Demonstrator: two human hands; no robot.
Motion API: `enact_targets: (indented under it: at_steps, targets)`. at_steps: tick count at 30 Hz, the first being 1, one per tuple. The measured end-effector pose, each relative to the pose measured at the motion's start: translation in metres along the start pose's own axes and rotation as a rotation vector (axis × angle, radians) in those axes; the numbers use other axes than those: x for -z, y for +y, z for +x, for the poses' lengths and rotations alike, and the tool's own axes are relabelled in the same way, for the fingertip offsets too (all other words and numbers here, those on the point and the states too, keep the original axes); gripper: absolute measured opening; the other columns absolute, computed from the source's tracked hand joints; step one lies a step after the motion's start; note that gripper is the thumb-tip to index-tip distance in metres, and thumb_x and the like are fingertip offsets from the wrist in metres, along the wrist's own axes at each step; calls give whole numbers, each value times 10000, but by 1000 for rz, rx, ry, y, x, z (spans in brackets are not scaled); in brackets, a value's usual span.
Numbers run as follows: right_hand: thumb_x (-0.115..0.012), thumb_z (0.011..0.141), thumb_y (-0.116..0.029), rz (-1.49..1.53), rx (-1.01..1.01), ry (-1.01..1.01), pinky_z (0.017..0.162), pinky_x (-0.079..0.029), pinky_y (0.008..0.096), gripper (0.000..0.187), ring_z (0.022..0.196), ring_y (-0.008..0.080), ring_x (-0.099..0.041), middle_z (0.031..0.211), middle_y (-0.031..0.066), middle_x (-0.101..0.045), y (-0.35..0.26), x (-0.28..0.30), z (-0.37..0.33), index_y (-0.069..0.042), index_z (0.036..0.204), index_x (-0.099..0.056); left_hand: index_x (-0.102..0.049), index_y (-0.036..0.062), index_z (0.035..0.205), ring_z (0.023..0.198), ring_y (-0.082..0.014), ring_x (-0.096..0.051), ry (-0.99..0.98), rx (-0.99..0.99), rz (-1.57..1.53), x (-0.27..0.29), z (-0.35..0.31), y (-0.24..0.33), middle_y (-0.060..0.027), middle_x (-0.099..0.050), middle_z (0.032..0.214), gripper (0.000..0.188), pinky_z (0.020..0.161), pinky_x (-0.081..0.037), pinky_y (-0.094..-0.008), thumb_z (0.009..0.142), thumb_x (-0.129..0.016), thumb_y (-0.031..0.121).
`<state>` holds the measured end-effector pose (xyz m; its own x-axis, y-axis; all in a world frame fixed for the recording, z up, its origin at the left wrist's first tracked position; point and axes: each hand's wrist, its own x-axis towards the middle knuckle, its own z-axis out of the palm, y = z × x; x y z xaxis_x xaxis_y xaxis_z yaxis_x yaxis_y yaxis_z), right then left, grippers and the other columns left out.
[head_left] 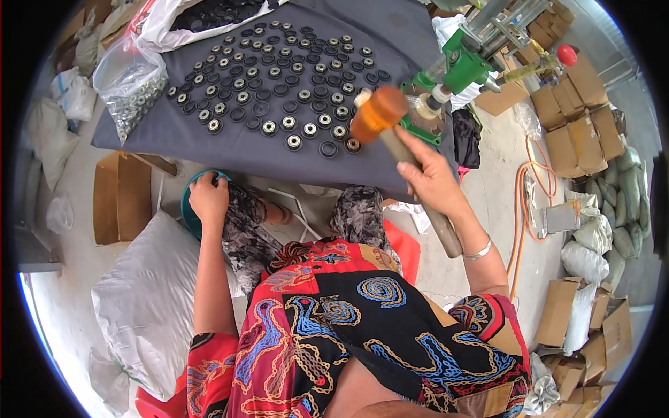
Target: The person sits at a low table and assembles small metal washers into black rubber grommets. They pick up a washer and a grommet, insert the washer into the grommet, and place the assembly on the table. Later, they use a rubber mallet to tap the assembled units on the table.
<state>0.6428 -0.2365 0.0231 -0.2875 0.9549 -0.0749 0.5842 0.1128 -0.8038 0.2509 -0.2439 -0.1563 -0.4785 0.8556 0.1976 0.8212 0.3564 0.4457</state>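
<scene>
My right hand (433, 180) is wrapped round the wooden handle of a mallet (380, 113) with an amber-orange head. The mallet is raised over the table's near right part, and its head hides some of what lies beneath. Down at the table's near edge, my left hand (209, 198) is over a teal basin (187, 212), its fingers curled together; a small dark thing shows at the fingertips, too small to name. Many black rings (328, 149), a number of them with metal bearings (310, 129) seated in them, are spread over the dark tablecloth (209, 155).
A green hand press (463, 64) with a red knob stands at the table's right. On the left are a clear bag of metal bearings (136, 97) and a white bag of black parts (209, 21). A white sack (150, 299) leans beside me; cardboard boxes (584, 143) and an orange hose (519, 209) lie rightward.
</scene>
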Motion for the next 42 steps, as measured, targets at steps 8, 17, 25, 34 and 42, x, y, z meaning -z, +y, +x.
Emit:
enact_targets:
  at_steps: [8,17,25,34,42]
  targets:
    - [-530,911,-83,-84,160,84,478,-449,221,603,528,57,-488,877,16,-567,32,-13,25,-195,1472,-340,-706,64,967,938,-345,-594,4,11,-21,3,-1,-1,-160,-680,946,278,818,-480,-442,797,-638,274]
    - [-548,885,-75,21,42,134,466,-471,259,591,487,88,-508,776,56,-581,-15,0,35,-125,1446,-370,-702,49,907,938,-345,-583,31,18,-52,1,-4,-2,-116,-681,916,236,802,-478,-458,782,-645,241]
    - [-549,869,-55,-117,60,26,925,-445,331,585,1105,278,-563,1286,176,-546,7,-28,57,-63,1426,-370,-703,52,903,918,-341,-586,55,-15,-18,2,-6,-6,-114,-679,900,239,793,-479,-461,783,-632,247]
    - [-543,908,-111,1,87,143,460,-453,250,603,498,77,-490,789,47,-595,-24,0,66,-144,1470,-328,-703,40,904,912,-338,-585,40,-14,-46,-1,-2,-9,-116,-680,915,247,795,-479,-464,780,-626,240]
    - [-547,862,-64,-163,164,96,539,-522,318,606,550,178,-603,1076,160,-660,15,-30,96,-98,1439,-366,-703,41,887,896,-337,-586,35,3,-39,4,-3,-2,-115,-679,895,234,787,-481,-456,774,-627,232]
